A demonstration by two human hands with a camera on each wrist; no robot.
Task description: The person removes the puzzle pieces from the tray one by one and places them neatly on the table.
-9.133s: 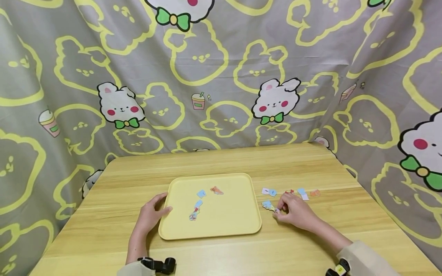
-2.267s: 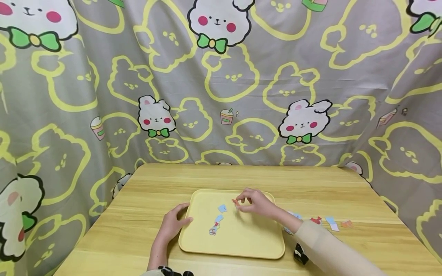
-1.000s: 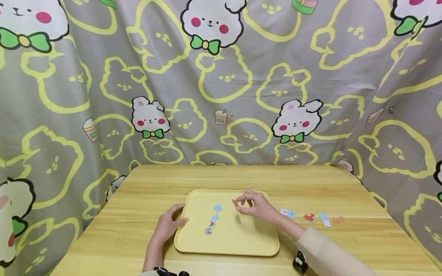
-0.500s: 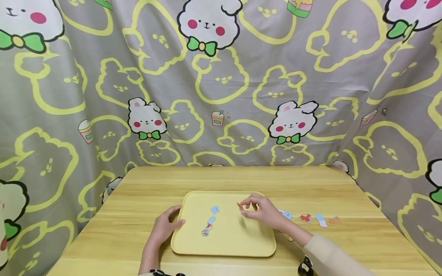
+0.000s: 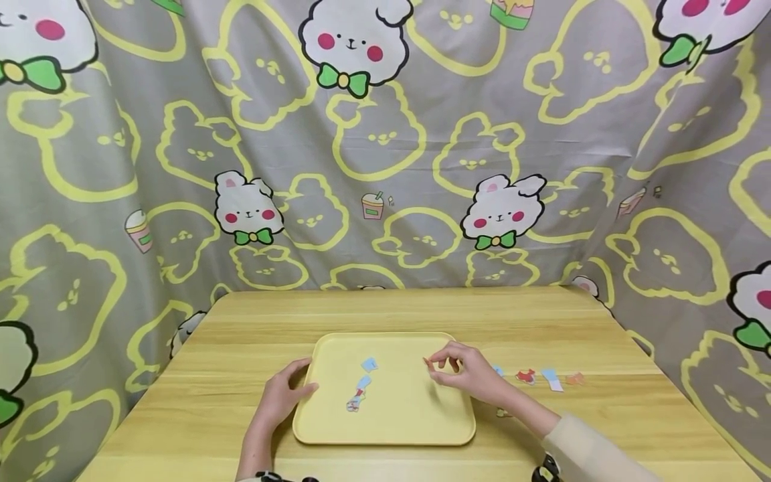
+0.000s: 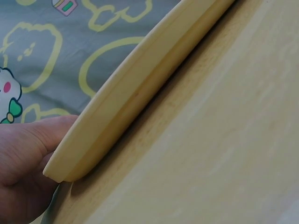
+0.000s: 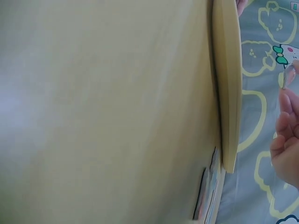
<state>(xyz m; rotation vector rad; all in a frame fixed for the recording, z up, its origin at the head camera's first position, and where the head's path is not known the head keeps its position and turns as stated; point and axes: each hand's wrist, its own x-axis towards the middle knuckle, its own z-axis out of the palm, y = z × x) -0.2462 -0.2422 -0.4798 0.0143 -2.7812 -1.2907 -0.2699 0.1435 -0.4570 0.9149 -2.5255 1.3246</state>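
My left hand [image 5: 280, 396] holds the left edge of a yellow tray [image 5: 397, 418], its thumb over the rim; the left wrist view shows that hand [image 6: 23, 161] at the tray's corner. Over the tray's right side, my right hand [image 5: 472, 372] pinches a small orange paper cutout [image 5: 427, 363] between thumb and fingertips. The right wrist view shows this thin cutout [image 7: 289, 76] upright, clear above the tray's rim. Inside the tray lie a single light-blue cutout [image 5: 369, 364] and, nearer me, a short slanting strip of cutouts [image 5: 357, 400] in blue, red and mixed colours.
Right of the tray, on the wooden table [image 5: 602, 428], lie a red cutout [image 5: 526, 376], a blue-and-white one [image 5: 552, 379] and an orange one [image 5: 575, 379]. My right forearm partly covers other pieces beside the tray. A patterned curtain [image 5: 385, 154] hangs behind the table.
The orange cutout lay in the tray 9.1 s ago; my right hand, then at the table pieces, now holds it up. Lately it has shifted slightly right over the tray. My left hand stays put.
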